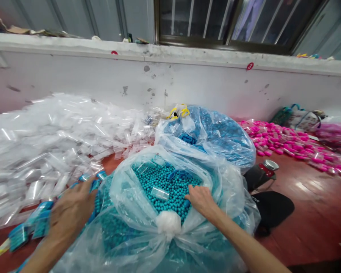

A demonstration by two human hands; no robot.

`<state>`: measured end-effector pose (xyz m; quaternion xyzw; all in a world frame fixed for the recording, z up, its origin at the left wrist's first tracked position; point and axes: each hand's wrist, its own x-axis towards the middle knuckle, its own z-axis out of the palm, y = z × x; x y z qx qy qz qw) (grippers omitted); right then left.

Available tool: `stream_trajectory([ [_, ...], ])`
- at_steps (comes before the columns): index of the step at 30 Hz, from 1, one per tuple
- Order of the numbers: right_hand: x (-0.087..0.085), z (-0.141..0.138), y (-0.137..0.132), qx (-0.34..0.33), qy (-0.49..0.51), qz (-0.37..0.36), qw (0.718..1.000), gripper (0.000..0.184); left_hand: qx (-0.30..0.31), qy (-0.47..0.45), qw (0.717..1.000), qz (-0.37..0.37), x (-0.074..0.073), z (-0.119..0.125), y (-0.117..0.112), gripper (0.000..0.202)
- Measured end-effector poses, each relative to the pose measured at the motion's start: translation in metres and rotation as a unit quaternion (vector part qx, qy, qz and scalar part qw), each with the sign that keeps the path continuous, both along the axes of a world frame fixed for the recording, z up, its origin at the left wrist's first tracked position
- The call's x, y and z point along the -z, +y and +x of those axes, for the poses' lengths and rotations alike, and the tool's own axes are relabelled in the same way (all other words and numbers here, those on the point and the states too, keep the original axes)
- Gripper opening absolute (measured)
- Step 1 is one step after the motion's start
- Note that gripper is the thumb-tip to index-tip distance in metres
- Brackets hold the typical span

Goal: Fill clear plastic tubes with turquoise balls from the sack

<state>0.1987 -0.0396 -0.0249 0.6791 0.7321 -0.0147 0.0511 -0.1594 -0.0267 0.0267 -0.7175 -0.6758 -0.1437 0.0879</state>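
A big clear plastic bag (216, 182) stands open in front of me, full of small teal beads (165, 182). A few small clear tubes (160, 193) lie on the beads. My right hand (200, 200) reaches into the bag with its fingers dug among the beads, so whether it grips anything is hidden. My left hand (71, 212) is blurred by motion and rests on a row of filled teal packets (31, 223) at the bag's left side, fingers curled down onto them.
A large heap of empty clear packets (45, 144) covers the left. Behind stands a second bag of blue beads (216, 132). Pink filled packets (287, 144) spread at the right by a small metal-lidded jar (269, 165) and black object (272, 208) on the red floor.
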Motion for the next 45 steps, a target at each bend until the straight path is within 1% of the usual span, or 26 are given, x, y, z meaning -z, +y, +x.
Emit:
stream_trajectory([
  [1,0.002,-0.004,0.001,-0.007,0.001,0.0,1.0,0.02,0.002,0.047,0.999,0.001,0.0,0.023,0.0,0.038],
  [3,0.003,-0.01,0.001,-0.013,0.001,0.004,1.0,0.016,0.05,0.075,0.994,-0.069,0.008,0.069,0.001,0.033],
  [5,0.002,-0.018,0.001,-0.013,0.004,0.031,0.999,0.018,0.097,0.071,0.984,-0.128,0.025,0.107,0.005,0.029],
  [8,0.002,-0.037,0.005,-0.053,0.024,0.064,0.996,0.033,0.153,0.061,0.978,-0.128,0.055,0.138,0.016,0.039],
  [10,0.005,-0.053,0.011,-0.103,0.043,0.04,0.993,0.04,0.214,0.069,0.964,-0.141,0.07,0.145,0.025,0.045],
  [12,0.01,-0.066,0.02,-0.141,0.056,0.012,0.988,0.034,0.26,0.073,0.948,-0.167,0.076,0.146,0.032,0.037],
  [14,0.017,-0.073,0.028,-0.158,0.061,0.009,0.986,0.022,0.275,0.04,0.94,-0.196,0.074,0.146,0.035,0.029],
  [16,0.023,-0.073,0.032,-0.168,0.065,0.016,0.984,0.019,0.281,-0.015,0.934,-0.221,0.069,0.146,0.034,0.026],
  [19,0.028,-0.06,0.037,-0.187,0.089,0.027,0.978,0.02,0.269,-0.064,0.931,-0.237,0.063,0.147,0.033,0.025],
  [21,0.03,-0.047,0.043,-0.198,0.153,0.003,0.968,0.015,0.255,-0.097,0.928,-0.252,0.063,0.146,0.038,0.023],
  [23,0.029,-0.036,0.05,-0.195,0.244,-0.061,0.948,0.01,0.253,-0.138,0.916,-0.28,0.064,0.145,0.045,0.022],
  [24,0.028,-0.032,0.052,-0.19,0.309,-0.11,0.926,0.013,0.255,-0.153,0.909,-0.293,0.064,0.144,0.049,0.025],
  [26,0.025,-0.029,0.054,-0.145,0.441,-0.217,0.859,0.022,0.257,-0.215,0.884,-0.327,0.064,0.143,0.052,0.029],
  [27,0.023,-0.029,0.053,-0.113,0.498,-0.26,0.819,0.028,0.247,-0.271,0.864,-0.346,0.064,0.143,0.052,0.031],
  [29,0.019,-0.033,0.048,-0.053,0.58,-0.302,0.755,0.037,0.206,-0.403,0.812,-0.369,0.06,0.145,0.05,0.031],
  [30,0.017,-0.036,0.045,-0.034,0.605,-0.301,0.736,0.04,0.186,-0.456,0.787,-0.371,0.058,0.146,0.049,0.028],
  [31,0.015,-0.039,0.041,-0.024,0.623,-0.291,0.726,0.042,0.173,-0.49,0.771,-0.368,0.055,0.148,0.048,0.024],
  [32,0.012,-0.043,0.038,-0.023,0.634,-0.276,0.722,0.042,0.172,-0.5,0.767,-0.362,0.051,0.149,0.048,0.019],
  [34,0.008,-0.047,0.032,-0.038,0.644,-0.245,0.724,0.041,0.201,-0.503,0.76,-0.36,0.045,0.149,0.05,0.013],
  [36,0.006,-0.046,0.029,-0.029,0.663,-0.215,0.716,0.04,0.227,-0.511,0.748,-0.358,0.039,0.146,0.055,0.014],
  [38,0.006,-0.038,0.026,0.004,0.684,-0.192,0.704,0.04,0.22,-0.524,0.752,-0.334,0.034,0.137,0.063,0.018],
  [39,0.007,-0.032,0.024,0.027,0.693,-0.179,0.698,0.04,0.2,-0.525,0.766,-0.313,0.031,0.132,0.067,0.02],
  [40,0.007,-0.025,0.022,0.053,0.7,-0.166,0.693,0.04,0.177,-0.51,0.789,-0.293,0.029,0.126,0.071,0.022],
  [42,0.007,-0.014,0.019,0.103,0.713,-0.139,0.68,0.04,0.15,-0.437,0.847,-0.263,0.025,0.118,0.078,0.021],
  [44,0.004,-0.012,0.018,0.138,0.733,-0.115,0.656,0.04,0.139,-0.364,0.896,-0.214,0.021,0.119,0.08,0.02],
  [45,0.001,-0.014,0.019,0.146,0.745,-0.102,0.642,0.04,0.133,-0.342,0.913,-0.177,0.02,0.124,0.078,0.022],
])
